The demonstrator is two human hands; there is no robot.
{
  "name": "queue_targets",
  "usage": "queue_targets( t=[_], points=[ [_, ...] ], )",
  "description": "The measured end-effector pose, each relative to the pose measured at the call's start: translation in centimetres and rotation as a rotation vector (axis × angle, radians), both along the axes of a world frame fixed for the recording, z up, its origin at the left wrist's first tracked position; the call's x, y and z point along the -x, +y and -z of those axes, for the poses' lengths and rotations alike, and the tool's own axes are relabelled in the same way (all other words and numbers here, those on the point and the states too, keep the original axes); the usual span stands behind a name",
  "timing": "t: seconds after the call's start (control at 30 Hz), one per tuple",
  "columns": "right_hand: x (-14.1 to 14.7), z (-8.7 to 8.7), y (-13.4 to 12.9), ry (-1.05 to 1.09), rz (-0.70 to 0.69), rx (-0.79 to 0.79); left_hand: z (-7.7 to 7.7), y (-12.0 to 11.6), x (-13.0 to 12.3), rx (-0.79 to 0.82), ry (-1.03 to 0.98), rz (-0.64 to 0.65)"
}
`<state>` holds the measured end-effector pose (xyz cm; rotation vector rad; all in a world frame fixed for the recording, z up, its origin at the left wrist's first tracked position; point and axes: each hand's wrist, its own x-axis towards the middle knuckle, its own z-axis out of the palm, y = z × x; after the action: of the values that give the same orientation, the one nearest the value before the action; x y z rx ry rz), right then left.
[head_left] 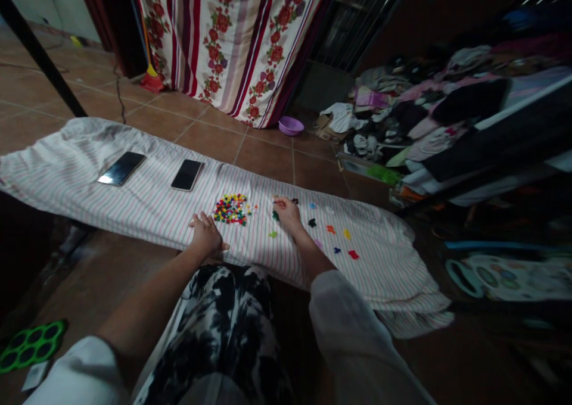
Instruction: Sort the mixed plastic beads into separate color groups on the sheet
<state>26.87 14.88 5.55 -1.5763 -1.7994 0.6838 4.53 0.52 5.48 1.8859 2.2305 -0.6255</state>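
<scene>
A pile of small multicoloured pieces [231, 209] lies on the striped cloth [250, 244]. Just left of and below it, my left hand [206, 233] rests on the cloth near its front edge, fingers spread, holding nothing. To the right of the pile, my right hand [287, 212] has its fingers pinched together over a dark green group [275, 215]; whatever they hold is too small to make out. Small single-colour groups lie around it: light green [273, 234], black [311, 222], orange [330, 229], yellow [347, 234], red [353, 254], dark blue [336, 250] and light blue [312, 205].
Two phones, one larger [122, 168] and one smaller [187, 174], lie on the cloth at the left. Beyond are a floral curtain [232, 41], a purple basin [291, 125] and a red broom [152, 81]. Heaped clothes [415, 104] fill the right side.
</scene>
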Motion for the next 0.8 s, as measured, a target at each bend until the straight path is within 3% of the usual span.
queue_targets(
  t=[0.17,0.33,0.53,0.8],
  points=[
    [-5.6,-0.7,-2.2,-0.039,0.117,0.018,-0.9,-0.1,0.0,0.012,-0.034,-0.033],
    [-8.8,0.1,-4.6,-0.046,0.164,0.003,-0.9,-0.2,0.0,-0.019,-0.081,-0.064],
    [-10.3,0.8,-7.2,-0.187,0.164,-0.021,-1.3,-0.2,-0.1,0.030,-0.033,-0.064],
    [-10.4,1.8,-9.0,-0.353,0.020,-0.185,-1.9,-0.3,-0.3,0.031,-0.023,-0.066]
  ],
)
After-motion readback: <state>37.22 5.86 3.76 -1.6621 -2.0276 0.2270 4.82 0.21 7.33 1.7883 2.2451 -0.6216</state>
